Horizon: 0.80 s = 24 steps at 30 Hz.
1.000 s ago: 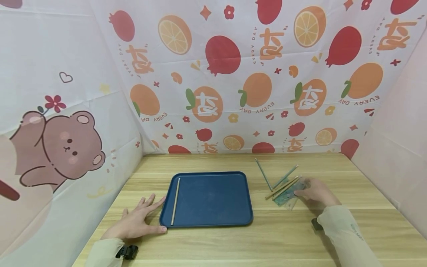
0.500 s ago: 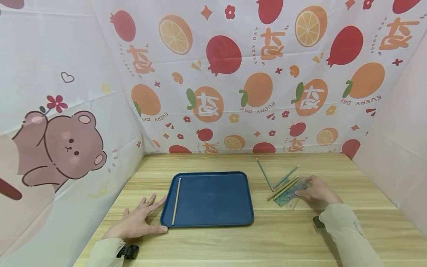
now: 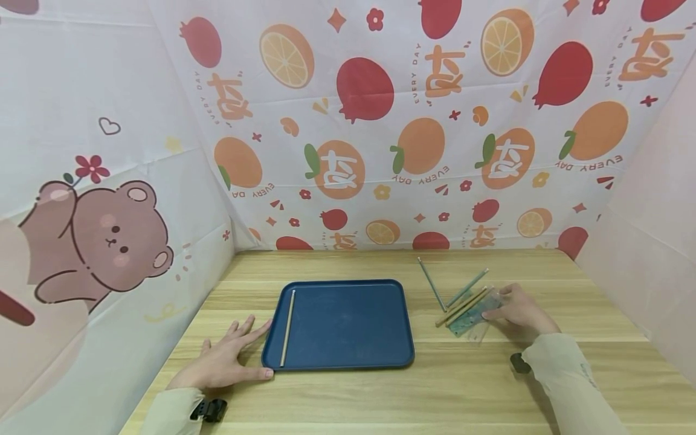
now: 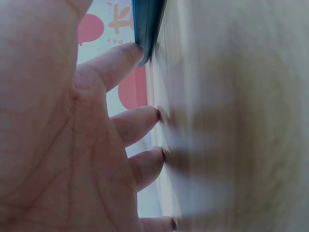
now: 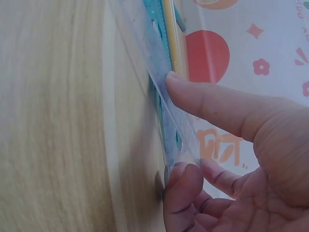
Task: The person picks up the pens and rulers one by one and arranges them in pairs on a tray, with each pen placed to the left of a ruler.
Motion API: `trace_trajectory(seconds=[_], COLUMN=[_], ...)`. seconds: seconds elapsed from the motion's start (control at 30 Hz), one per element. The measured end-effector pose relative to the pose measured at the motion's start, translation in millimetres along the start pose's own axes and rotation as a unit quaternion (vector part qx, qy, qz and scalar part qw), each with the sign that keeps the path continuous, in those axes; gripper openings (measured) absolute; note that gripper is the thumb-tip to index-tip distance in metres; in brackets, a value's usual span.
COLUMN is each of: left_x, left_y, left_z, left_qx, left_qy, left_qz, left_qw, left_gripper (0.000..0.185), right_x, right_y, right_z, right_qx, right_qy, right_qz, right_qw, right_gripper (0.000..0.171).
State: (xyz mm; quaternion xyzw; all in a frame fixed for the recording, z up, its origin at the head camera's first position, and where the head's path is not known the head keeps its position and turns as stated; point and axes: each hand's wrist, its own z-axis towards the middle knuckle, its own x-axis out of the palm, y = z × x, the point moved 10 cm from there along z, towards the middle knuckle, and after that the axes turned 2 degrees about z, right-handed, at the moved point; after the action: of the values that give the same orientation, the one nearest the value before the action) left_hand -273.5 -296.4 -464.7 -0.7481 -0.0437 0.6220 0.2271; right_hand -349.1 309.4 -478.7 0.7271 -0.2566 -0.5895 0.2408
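Note:
A dark blue tray (image 3: 348, 320) lies on the wooden table with one tan pencil (image 3: 286, 327) along its left side. My left hand (image 3: 223, 362) rests flat on the table, fingers spread, its thumb touching the tray's front left corner (image 4: 147, 24). To the right of the tray lies a loose pile of pencils (image 3: 461, 306) and a clear ruler (image 3: 474, 317). My right hand (image 3: 519, 311) pinches the ruler (image 5: 164, 96) at its right end, thumb (image 5: 217, 104) on top and a fingertip (image 5: 181, 181) under its edge, which is tipped up off the table. A yellow pencil (image 5: 169, 29) lies just beyond the ruler.
Printed cloth walls close in the table at the back (image 3: 380, 121), the left (image 3: 98, 229) and the right (image 3: 652, 241). A grey-blue pencil (image 3: 431, 283) and a teal one (image 3: 466, 287) lie crossed behind the pile. Bare wood (image 3: 435, 399) runs along the front.
My right hand has shifted slightly to the right with the ruler. The left hand, the tray and its pencil have not moved.

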Motion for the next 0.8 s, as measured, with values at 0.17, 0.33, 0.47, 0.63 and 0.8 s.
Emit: trace_trajectory(seconds=[0.17, 0.33, 0.47, 0.63, 0.8], left_x=[-0.5, -0.6, 0.5, 0.9, 0.7], left_y=[-0.9, -0.2, 1.7, 2.2, 2.0], left_z=[-0.8, -0.7, 0.2, 0.5, 0.7], left_qx=[0.001, -0.001, -0.006, -0.005, -0.002], left_qy=[-0.001, 0.001, 0.003, 0.003, 0.001], left_qz=[0.003, 0.004, 0.002, 0.003, 0.01], left_qw=[1.0, 1.0, 1.0, 1.0, 0.9999], left_gripper=[0.107, 0.107, 0.108, 0.108, 0.108], right_x=[-0.7, -1.4, -0.2, -0.4, -2.2], right_y=[1.5, -0.8, -3.6, -4.5, -7.4], right_z=[-0.9, 1.2, 2.4, 1.8, 0.1], right_qx=[-0.008, -0.013, -0.01, -0.015, -0.017], right_qy=[-0.003, -0.007, 0.0, -0.001, -0.008], right_qz=[0.017, 0.033, 0.05, 0.072, 0.088], right_qw=[1.0, 0.999, 0.999, 0.997, 0.996], right_gripper=[0.094, 0.089, 0.088, 0.088, 0.085])
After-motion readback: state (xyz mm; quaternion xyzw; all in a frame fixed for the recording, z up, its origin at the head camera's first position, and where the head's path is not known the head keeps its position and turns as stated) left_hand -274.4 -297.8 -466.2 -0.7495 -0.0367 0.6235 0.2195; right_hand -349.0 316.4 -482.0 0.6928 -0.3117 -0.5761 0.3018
